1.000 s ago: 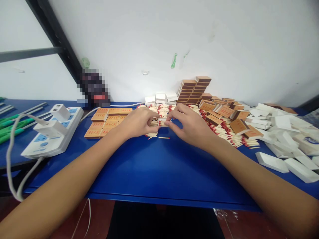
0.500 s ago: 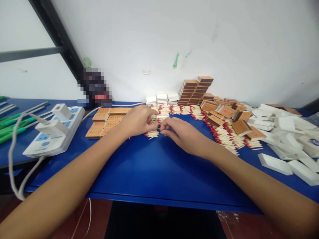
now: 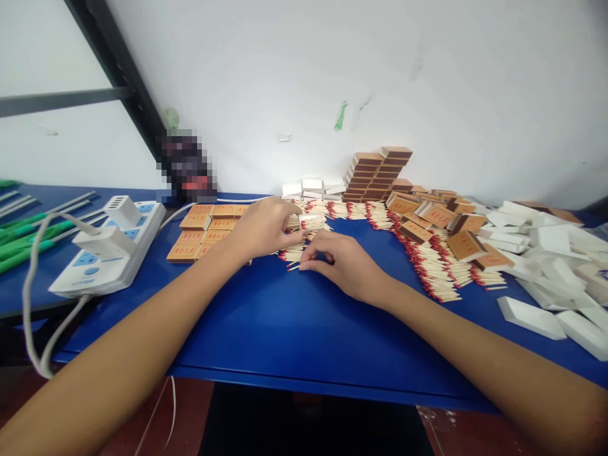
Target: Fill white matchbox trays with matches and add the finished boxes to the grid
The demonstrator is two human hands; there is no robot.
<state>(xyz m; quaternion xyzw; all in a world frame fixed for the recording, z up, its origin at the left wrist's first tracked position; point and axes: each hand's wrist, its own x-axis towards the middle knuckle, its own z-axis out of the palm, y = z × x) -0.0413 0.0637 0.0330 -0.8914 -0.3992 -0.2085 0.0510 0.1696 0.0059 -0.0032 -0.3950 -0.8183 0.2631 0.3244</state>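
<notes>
My left hand [image 3: 268, 227] is curled at the left end of a small white matchbox tray [image 3: 312, 217], its thumb and forefinger gripping it. Red-headed matches lie inside the tray. Just in front and to the right, my right hand [image 3: 338, 261] is closed in a pinch on a match [image 3: 293, 266], whose head points left. Loose matches [image 3: 291, 254] lie on the blue table beneath and beside both hands. Left of my left hand, orange matchboxes [image 3: 185, 246] sit in rows, partly covered by my wrist.
Behind stand stacked matchboxes [image 3: 370, 177] and white trays [image 3: 312, 185]. Rows of matches [image 3: 427, 266] with matchboxes [image 3: 465, 244] on top lie to the right, beside a heap of white trays [image 3: 551, 253]. A power strip [image 3: 109, 253] with cables sits at left, near green-handled rods [image 3: 28, 244].
My right hand has drawn slightly toward me, away from the tray, and now pinches a match at the near edge of the pile. My left hand stays at the tray.
</notes>
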